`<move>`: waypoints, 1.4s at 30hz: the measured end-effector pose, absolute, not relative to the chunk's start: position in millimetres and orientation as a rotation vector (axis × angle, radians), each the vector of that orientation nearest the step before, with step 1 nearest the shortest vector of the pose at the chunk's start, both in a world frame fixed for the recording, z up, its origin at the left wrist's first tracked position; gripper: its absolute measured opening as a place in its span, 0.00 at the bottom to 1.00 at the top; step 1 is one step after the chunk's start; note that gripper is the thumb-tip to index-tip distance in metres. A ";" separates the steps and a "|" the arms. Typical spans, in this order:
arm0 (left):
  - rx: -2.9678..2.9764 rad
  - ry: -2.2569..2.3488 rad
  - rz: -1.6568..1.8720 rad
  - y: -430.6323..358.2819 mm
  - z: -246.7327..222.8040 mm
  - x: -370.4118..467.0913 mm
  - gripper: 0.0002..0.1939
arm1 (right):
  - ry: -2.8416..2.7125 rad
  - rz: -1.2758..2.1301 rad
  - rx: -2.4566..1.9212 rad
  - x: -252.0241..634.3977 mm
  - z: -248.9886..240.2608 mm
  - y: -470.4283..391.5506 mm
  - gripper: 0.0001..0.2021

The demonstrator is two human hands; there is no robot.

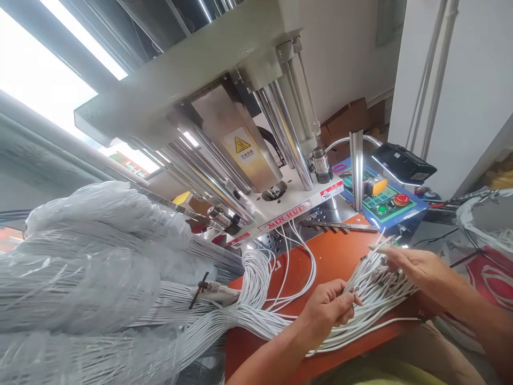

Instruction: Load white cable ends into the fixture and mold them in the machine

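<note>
A thick bundle of thin white cables (264,321) runs across an orange work surface (336,251), with loose ends spread out at the right. Over these ends is my left hand (332,303), its thumb and fingers pinched on a white cable near a small metal end piece. My right hand (419,267) lies to the right, fingers closed about the upper cable ends. Its palm and part of the grip are hidden. Several cables loop back from the bundle beneath a vertical press machine (280,214).
Plastic-wrapped cable bundles (96,278) fill the left side. Behind the hands stand a blue control box (395,206) with a red button, a metal post (356,171) and a black lamp (404,163). A clamp handle (199,291) crosses the cables.
</note>
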State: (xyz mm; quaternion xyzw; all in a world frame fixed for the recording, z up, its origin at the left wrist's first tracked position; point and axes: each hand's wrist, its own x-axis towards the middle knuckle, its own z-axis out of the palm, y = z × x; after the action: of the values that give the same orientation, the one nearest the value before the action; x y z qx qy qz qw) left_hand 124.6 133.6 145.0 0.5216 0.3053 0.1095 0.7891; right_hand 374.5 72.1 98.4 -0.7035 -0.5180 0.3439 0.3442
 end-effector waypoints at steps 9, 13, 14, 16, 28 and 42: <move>1.227 0.600 0.300 131.3 140.8 125.4 0.19 | -1.125 1.071 -1.422 349.6 111.9 75.9 0.38; 1.187 0.669 0.392 130.6 135.3 126.7 0.18 | -1.138 0.891 -1.480 327.0 113.0 68.6 0.28; 1.192 0.680 0.404 129.9 133.6 128.0 0.18 | -1.223 0.947 -1.450 319.7 113.9 65.9 0.28; 1.214 0.690 0.431 128.5 130.2 130.8 0.17 | -1.312 1.105 -1.366 307.3 115.6 61.9 0.26; 1.152 0.651 0.430 126.0 131.5 128.7 0.16 | -0.820 0.232 -2.161 377.5 123.2 56.6 0.25; 1.450 0.732 0.096 126.7 145.9 136.1 0.14 | -1.578 0.717 -1.316 367.8 131.9 92.8 0.14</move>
State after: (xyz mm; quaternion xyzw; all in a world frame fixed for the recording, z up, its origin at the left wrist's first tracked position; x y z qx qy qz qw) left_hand 136.1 126.7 145.9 0.6475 0.3269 0.0428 0.6871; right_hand 367.8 92.8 131.9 -0.5356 -0.6424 0.2917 0.4641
